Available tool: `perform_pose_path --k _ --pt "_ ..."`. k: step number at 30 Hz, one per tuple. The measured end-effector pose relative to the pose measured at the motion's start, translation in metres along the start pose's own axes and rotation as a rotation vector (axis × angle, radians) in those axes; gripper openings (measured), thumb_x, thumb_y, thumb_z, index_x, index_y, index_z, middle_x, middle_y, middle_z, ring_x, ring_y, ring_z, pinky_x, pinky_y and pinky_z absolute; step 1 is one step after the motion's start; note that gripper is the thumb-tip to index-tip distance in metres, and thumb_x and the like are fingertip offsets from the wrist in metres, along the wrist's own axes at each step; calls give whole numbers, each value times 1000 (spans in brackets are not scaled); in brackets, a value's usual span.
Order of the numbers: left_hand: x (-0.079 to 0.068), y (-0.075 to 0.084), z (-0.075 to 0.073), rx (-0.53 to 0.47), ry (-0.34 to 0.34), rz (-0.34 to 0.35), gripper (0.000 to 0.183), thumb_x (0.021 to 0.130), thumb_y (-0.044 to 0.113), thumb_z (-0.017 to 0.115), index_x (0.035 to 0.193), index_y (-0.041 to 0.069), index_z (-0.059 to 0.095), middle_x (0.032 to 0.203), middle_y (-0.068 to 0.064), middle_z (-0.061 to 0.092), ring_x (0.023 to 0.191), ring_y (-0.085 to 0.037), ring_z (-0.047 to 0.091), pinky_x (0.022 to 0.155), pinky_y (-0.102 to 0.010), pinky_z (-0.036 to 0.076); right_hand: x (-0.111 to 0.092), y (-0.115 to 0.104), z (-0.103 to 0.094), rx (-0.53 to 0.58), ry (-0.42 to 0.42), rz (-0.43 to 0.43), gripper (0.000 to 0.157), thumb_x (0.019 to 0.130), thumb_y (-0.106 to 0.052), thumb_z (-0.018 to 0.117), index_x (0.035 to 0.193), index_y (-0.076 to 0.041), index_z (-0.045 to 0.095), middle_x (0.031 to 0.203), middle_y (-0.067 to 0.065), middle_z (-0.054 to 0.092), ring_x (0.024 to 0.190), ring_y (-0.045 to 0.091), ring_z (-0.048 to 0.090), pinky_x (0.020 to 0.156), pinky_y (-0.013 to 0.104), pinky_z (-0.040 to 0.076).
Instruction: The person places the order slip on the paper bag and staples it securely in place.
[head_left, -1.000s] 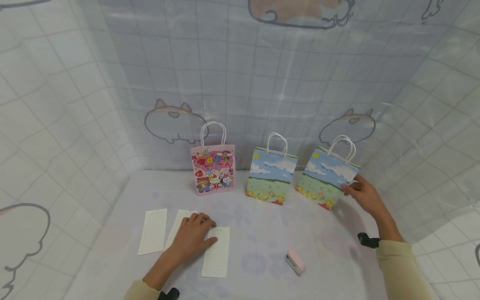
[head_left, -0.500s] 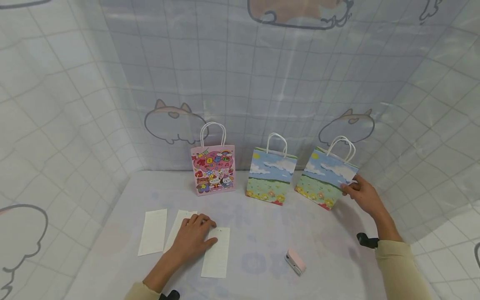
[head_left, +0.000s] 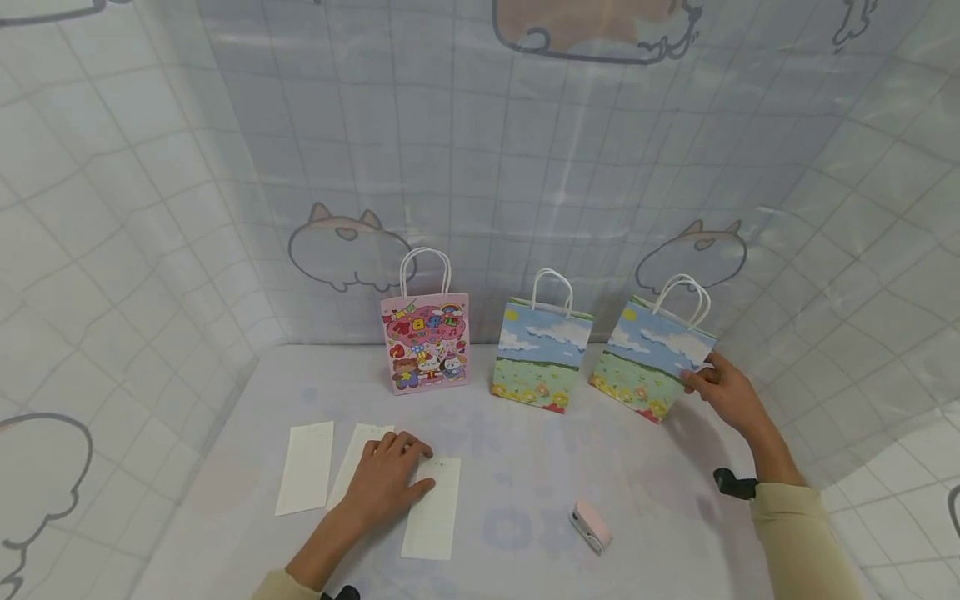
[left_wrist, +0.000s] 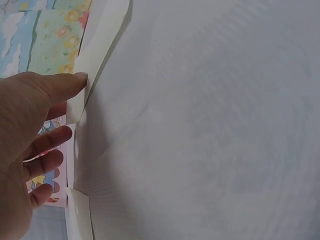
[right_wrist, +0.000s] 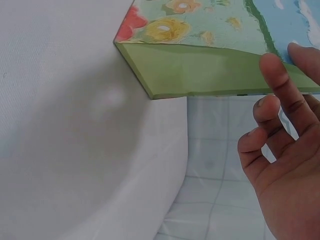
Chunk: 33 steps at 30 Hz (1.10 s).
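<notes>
My right hand [head_left: 723, 392] holds the right-hand paper gift bag [head_left: 648, 358] by its side edge. This bag has a sky-and-flowers print and white handles. In the right wrist view, a fingertip touches the bag's green side panel [right_wrist: 200, 72], while the lower fingers are bent below it. My left hand [head_left: 386, 475] rests over cream paper slips, its fingers loosely bent and spread. Its thumb touches the right slip [head_left: 435, 521]. The middle slip [head_left: 348, 458] is partly hidden under that hand, and a left slip [head_left: 305, 467] lies beside it.
A matching sky-print bag [head_left: 542, 354] stands left of the held one. Further left is a pink bag [head_left: 427, 342] with cartoon animals. A small pink stapler [head_left: 591, 525] lies at the front right of the white table [head_left: 517, 467]. Patterned sheeting [head_left: 480, 167] surrounds the table.
</notes>
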<state>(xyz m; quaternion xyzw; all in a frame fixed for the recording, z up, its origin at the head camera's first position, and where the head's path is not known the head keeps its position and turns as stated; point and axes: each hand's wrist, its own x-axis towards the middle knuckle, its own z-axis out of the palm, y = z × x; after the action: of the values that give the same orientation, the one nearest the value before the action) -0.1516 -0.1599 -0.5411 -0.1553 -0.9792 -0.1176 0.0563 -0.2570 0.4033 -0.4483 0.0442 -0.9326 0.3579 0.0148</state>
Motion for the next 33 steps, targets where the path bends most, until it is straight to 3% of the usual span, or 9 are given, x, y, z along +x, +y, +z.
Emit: perform_pose_path --k 12,19,33 --pt "-1 2 0 21 2 -6 43 79 49 83 111 27 66 101 9 66 97 -18 53 92 -52 37 -7 -5 -4 -23 49 -48 48 104 -42 54 127 -1 45 92 16 70 76 18 54 65 32 41" --pt "-1 3 1 7 7 -4 50 78 47 84 120 27 66 106 8 69 97 -17 54 93 -52 37 -12 -4 -10 -81 78 -69 47 104 -44 52 119 -1 42 86 4 70 75 15 54 65 32 39" --pt "-3 3 -2 18 24 7 43 79 44 83 116 26 71 101 7 67 98 -19 56 93 -53 38 -24 -4 -15 -26 88 -90 36 104 -40 54 103 -6 44 80 6 64 74 19 52 64 32 37"
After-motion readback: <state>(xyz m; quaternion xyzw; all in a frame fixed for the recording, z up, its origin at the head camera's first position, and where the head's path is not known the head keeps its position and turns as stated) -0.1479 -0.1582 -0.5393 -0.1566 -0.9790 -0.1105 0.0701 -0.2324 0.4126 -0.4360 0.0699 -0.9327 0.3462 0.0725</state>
